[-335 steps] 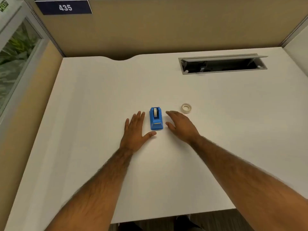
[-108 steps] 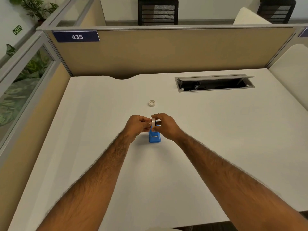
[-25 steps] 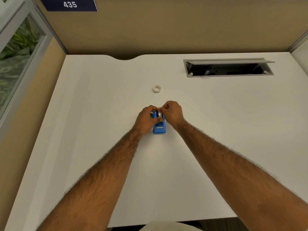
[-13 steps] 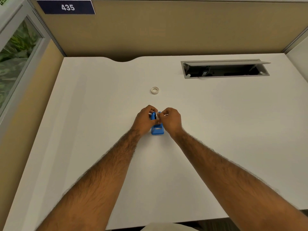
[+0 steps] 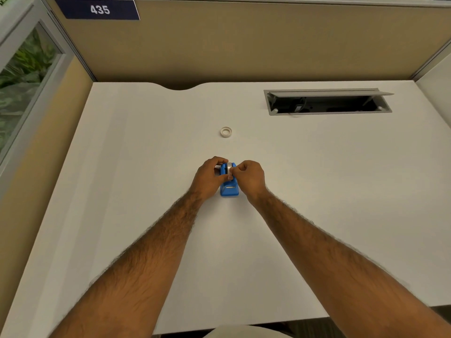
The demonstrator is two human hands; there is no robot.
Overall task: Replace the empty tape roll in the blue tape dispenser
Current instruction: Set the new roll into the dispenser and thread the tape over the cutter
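The blue tape dispenser (image 5: 229, 189) stands on the white desk (image 5: 146, 167) in the middle, its front end toward me. A tape roll (image 5: 229, 167) sits upright in its top slot. My left hand (image 5: 207, 179) grips the dispenser's left side. My right hand (image 5: 249, 178) pinches the tape roll from the right, its thumb and forefinger on the roll's rim. Farther back, a small white ring, the other tape roll (image 5: 226, 131), lies flat by itself on the desk.
An open cable hatch (image 5: 327, 102) is set into the desk at the back right. Beige partition walls (image 5: 244, 45) close off the back and left, with a sign reading 435 (image 5: 100, 9). The desk's front edge is near my body.
Both hands have stayed on the dispenser. My right hand's fingers have shifted on the roll, which now shows between my hands at the top of the dispenser.
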